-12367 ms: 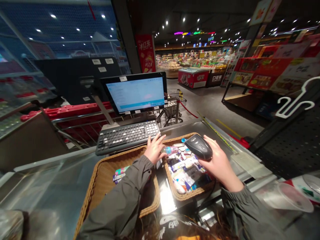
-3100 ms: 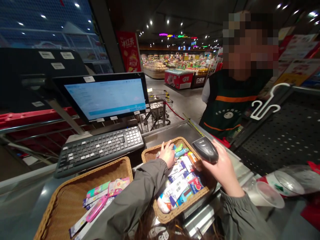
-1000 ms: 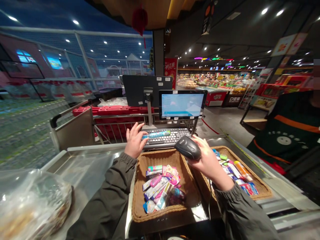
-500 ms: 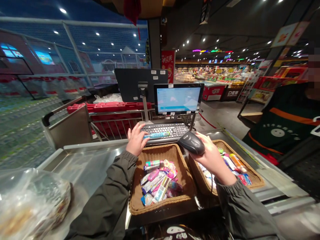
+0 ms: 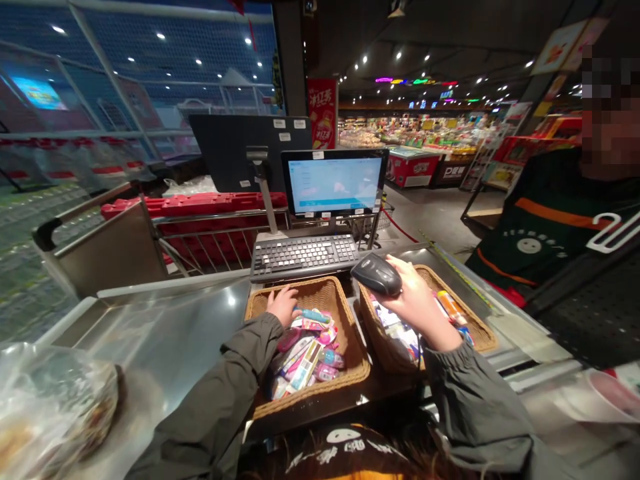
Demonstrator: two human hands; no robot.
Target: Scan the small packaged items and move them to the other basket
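Observation:
My left hand [image 5: 284, 305] is over the near left corner area of a wicker basket [image 5: 357, 340], its fingers apart. Right beside its fingertips, a small blue tube-shaped pack [image 5: 314, 315] lies on a heap of colourful small packets [image 5: 305, 363]; I cannot tell whether they touch. My right hand [image 5: 413, 300] grips a black barcode scanner [image 5: 377, 275] from behind, its head pointing left. Beneath that hand stands a second wicker basket [image 5: 483, 333] with packets and an orange tube [image 5: 451, 307] inside. Part of its contents is hidden by my hand.
Behind the baskets are a black keyboard [image 5: 305, 257] and a lit screen [image 5: 334, 185]. A clear plastic bag [image 5: 55, 400] lies on the metal counter [image 5: 185, 340] at left. A person in a dark green apron [image 5: 530, 233] stands at right, near a white hanger [image 5: 607, 233].
My left hand has moved down from above the keyboard into the left basket, and the blue pack now lies there. My right hand still holds the scanner. The view has shifted slightly.

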